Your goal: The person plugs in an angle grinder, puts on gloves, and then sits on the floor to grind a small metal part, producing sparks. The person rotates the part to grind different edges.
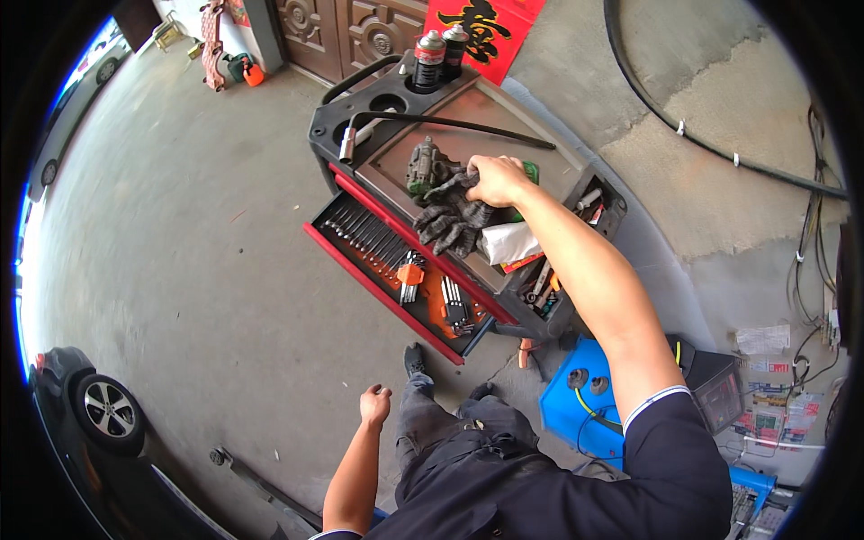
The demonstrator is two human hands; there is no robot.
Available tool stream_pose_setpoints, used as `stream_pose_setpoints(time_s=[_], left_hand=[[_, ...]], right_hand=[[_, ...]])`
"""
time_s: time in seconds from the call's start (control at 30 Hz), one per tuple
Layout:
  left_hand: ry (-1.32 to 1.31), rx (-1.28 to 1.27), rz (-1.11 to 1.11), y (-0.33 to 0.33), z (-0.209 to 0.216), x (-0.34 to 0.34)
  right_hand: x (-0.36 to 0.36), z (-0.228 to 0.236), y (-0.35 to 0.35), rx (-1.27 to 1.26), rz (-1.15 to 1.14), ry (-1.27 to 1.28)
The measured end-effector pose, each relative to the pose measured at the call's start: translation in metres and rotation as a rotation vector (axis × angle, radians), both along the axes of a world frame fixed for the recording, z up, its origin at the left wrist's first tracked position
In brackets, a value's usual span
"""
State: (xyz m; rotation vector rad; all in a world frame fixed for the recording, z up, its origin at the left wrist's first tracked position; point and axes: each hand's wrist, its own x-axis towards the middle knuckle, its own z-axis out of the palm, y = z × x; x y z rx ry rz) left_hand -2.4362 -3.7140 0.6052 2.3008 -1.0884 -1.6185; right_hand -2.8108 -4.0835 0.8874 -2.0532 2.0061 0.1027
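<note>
My right hand reaches over the top of a tool cart, its fingers closed on a pair of dark grey work gloves. Left of the gloves lies a grey, grimy power tool. Close to my right wrist are a white cloth or paper bundle and a green item, partly hidden. A long black L-shaped wrench with a socket end lies across the top. Down by my side, my left hand has its fingers curled with nothing visible in them.
The cart's red-edged drawer is pulled out, holding several wrenches and hex key sets. Two spray cans stand at the cart's far end. On the right is a blue machine with hoses. A dark car stands at left.
</note>
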Motion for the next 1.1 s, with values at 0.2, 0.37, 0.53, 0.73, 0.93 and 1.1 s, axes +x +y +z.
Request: stream_pose_setpoints(time_s=[0.2, 0.37, 0.53, 0.73, 0.93, 1.1], left_hand=[[0.096, -0.041, 0.214, 0.014, 0.045, 0.016], [0.513, -0.284, 0.373, -0.039, 0.156, -0.013], [0.963, -0.515, 0.010, -0.080, 0.298, -0.111], [1.214, -0.204, -0.136, -0.030, 0.335, -0.209], [1.029, -0.102, -0.570, 0.047, 0.339, -0.271], [1.013, -0.061, -0.637, 0.128, 0.324, -0.319]], right_hand=[[-0.017, 0.029, 0.022, -0.245, 0.016, -0.316], [0.007, 0.119, 0.121, -0.185, -0.116, -0.601], [0.015, 0.115, 0.255, -0.454, -0.154, -0.500], [0.007, 0.099, 0.416, -0.329, -0.322, -1.168], [-0.026, 0.063, 0.550, -0.526, -0.676, -1.555], [-0.049, 0.054, 0.644, -0.577, -1.021, -1.424]])
